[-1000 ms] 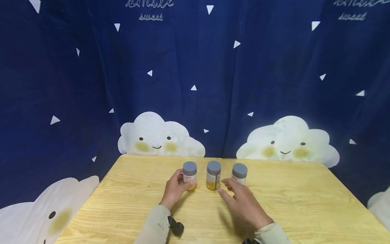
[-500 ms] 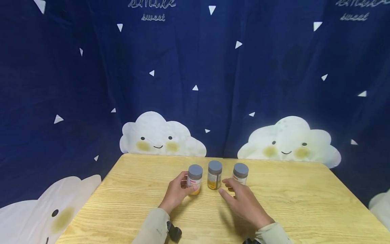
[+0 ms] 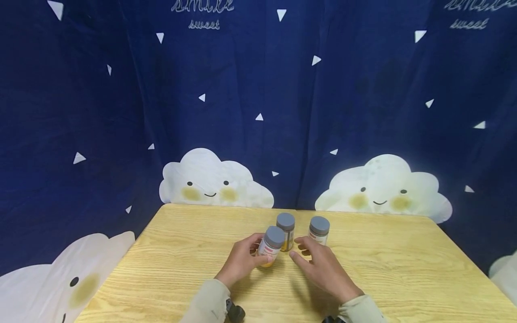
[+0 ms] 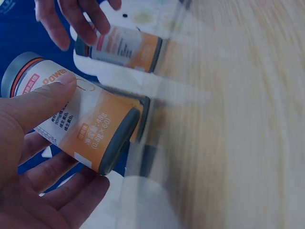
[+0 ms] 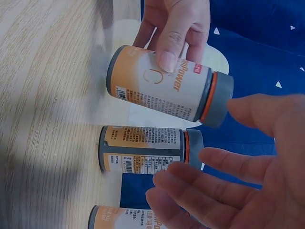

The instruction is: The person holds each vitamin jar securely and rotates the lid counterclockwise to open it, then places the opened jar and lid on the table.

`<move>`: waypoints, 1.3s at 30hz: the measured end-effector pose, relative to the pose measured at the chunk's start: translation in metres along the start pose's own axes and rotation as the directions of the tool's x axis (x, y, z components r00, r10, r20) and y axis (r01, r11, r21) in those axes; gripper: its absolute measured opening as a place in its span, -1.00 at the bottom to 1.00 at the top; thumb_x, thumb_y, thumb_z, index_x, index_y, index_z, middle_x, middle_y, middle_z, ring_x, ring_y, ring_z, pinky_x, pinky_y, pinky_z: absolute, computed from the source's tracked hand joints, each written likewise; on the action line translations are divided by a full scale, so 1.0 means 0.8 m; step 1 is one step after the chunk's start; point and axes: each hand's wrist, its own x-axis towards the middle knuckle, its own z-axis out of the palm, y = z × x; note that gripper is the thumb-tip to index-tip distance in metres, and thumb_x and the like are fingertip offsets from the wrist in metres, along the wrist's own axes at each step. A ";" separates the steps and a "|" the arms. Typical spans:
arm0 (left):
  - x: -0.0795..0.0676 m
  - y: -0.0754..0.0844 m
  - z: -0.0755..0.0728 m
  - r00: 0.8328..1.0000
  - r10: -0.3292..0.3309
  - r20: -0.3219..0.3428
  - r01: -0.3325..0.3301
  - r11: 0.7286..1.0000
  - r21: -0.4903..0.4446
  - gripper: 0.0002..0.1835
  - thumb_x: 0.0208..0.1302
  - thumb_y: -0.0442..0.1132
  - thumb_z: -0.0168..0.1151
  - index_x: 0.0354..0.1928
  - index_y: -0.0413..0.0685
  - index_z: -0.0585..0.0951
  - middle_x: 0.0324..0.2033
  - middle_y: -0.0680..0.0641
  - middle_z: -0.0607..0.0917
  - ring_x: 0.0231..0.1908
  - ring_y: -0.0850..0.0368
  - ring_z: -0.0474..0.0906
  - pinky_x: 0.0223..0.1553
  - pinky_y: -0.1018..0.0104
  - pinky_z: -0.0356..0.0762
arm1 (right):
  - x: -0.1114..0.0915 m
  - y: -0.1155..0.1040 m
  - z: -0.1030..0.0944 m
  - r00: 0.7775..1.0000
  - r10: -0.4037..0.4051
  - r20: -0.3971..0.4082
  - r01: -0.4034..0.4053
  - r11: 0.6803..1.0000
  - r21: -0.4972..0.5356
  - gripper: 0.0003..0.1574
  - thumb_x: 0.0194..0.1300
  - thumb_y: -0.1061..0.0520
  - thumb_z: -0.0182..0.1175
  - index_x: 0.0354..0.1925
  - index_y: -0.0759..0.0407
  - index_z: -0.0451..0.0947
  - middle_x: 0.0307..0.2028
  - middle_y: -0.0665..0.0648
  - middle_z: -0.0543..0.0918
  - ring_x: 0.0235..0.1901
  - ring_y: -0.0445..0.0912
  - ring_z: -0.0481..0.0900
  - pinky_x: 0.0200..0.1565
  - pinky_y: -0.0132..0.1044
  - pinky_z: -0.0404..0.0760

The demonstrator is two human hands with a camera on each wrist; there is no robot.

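Tilted, with its grey lid leaning right, a vitamin bottle (image 3: 270, 246) with a white and orange label is gripped by my left hand (image 3: 238, 264). The left wrist view shows the thumb across the bottle's (image 4: 95, 126) front and the fingers behind and below. A second vitamin bottle (image 3: 287, 226) stands upright behind it, partly covered by it in the head view; its back label faces my right hand. My right hand (image 3: 323, 269) holds nothing, its fingers loosely bent and apart. Beyond that hand stands a third vitamin bottle (image 3: 319, 228), its lower part hidden.
A light wood table (image 3: 387, 264) lies under the bottles. Behind it hangs a dark blue curtain (image 3: 242, 67) printed with white triangles and smiling clouds. Black wrist cameras (image 3: 236, 311) sit at both cuffs.
My left hand has brought its bottle rightward and nearer to me, and the bottle has gone from upright to tilted, now overlapping the middle bottle. My right hand has stayed in place.
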 end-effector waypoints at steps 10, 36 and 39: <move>-0.006 0.024 0.011 0.993 0.060 0.104 -0.068 0.995 0.073 -0.43 0.06 -0.12 0.47 0.16 0.20 0.54 -0.09 0.09 0.66 -0.12 0.14 0.61 -0.11 0.29 0.58 | 0.001 0.000 -0.002 1.000 0.017 0.009 -0.017 1.000 -0.006 -0.42 0.21 -0.20 0.31 0.05 0.13 0.53 -0.39 -0.03 0.60 -0.45 -0.23 0.53 -0.36 -0.37 0.53; -0.017 0.040 0.052 0.981 0.092 0.171 -0.110 0.989 0.097 -0.31 0.07 0.00 0.46 0.26 0.13 0.42 -0.08 0.16 0.56 -0.17 0.35 0.50 -0.14 0.37 0.54 | -0.001 -0.002 -0.013 0.993 0.113 -0.044 -0.117 0.986 -0.120 -0.47 0.14 -0.41 0.25 -0.31 -0.03 0.51 -0.59 -0.09 0.52 -0.59 -0.21 0.42 -0.52 -0.31 0.38; -0.019 0.035 0.060 0.988 0.078 0.131 -0.089 0.993 0.079 -0.28 0.05 0.00 0.48 0.26 0.15 0.39 -0.06 0.12 0.52 -0.18 0.34 0.48 -0.17 0.41 0.51 | 0.000 -0.002 -0.013 0.990 0.137 -0.045 -0.141 0.984 -0.112 -0.47 0.15 -0.42 0.23 -0.34 -0.02 0.48 -0.61 -0.07 0.50 -0.60 -0.19 0.42 -0.54 -0.30 0.38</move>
